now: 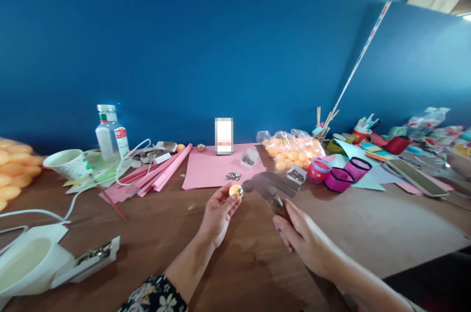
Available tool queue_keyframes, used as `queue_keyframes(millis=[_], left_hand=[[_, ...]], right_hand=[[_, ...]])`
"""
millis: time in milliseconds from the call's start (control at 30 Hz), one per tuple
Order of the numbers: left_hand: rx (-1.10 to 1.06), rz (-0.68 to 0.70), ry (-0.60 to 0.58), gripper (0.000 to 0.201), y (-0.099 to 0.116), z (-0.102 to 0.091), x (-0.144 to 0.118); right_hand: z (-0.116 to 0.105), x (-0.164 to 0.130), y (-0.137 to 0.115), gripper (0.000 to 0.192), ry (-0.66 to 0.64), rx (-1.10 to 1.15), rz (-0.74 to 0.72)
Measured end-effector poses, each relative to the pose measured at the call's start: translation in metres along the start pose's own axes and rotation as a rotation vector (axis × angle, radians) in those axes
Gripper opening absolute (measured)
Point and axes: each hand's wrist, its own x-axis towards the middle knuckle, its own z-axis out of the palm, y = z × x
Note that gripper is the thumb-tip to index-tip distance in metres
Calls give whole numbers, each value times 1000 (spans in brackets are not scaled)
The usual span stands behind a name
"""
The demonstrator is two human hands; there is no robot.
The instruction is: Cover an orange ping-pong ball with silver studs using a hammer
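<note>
Head view, single frame. Left hand (219, 214): raised above the wooden table (239, 263), fingertips pinched on a small orange ball (236, 191) that bore a dark metallic spot on its right face. Right hand (303, 238): fingers wrapped around the brown handle of a hammer (270, 194), whose blurred metal head pointed far and left, ending just right of the ball; the tool's long axis ran from near right to far left, so the ball lay directly off the head's end, near but apart from it. Beyond the hands: pink paper sheet (213, 167) with a small heap of silvery pins (233, 175); bag of orange balls (292, 150) far right; clear bottle (108, 133) and paper cup (69, 162) far left; pink and magenta paper rings (340, 174) at right.
</note>
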Motion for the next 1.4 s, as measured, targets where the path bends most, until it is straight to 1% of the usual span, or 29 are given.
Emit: queue_keyframes(millis=[100,267,333,433,567,733,900,967,1100,1267,1400], left_hand=[[7,5,-15,34,-2,-1,1],[4,6,5,33,-4,-1,1],[7,5,11,32,-4,-1,1],[10,-23,19,30,-2,1,0],[2,-71,18,29,2,2,-2],[10,-59,21,27,2,2,-2],[-7,-55,-9,33,6,5,-3],[-11,-62,-2,36,6,6,-4],[-5,-83,4,38,6,7,-5],[-24,-78,-27,39,6,5,-5],[-21,-74,-26,38,5,3,-4]], right_hand=[[1,-1,2,21,-22,-30,19],[1,-4,-2,22,15,-26,27],[2,-5,-4,21,-7,-5,36],[5,-4,-4,21,-32,9,38],[7,-5,-2,22,9,13,29],[9,-6,-3,21,-11,24,33],[8,-5,-2,23,15,89,28],[9,-5,-1,23,22,117,30],[10,-3,2,23,-24,147,39],[7,0,3,24,4,194,21],[7,1,4,22,-43,195,35]])
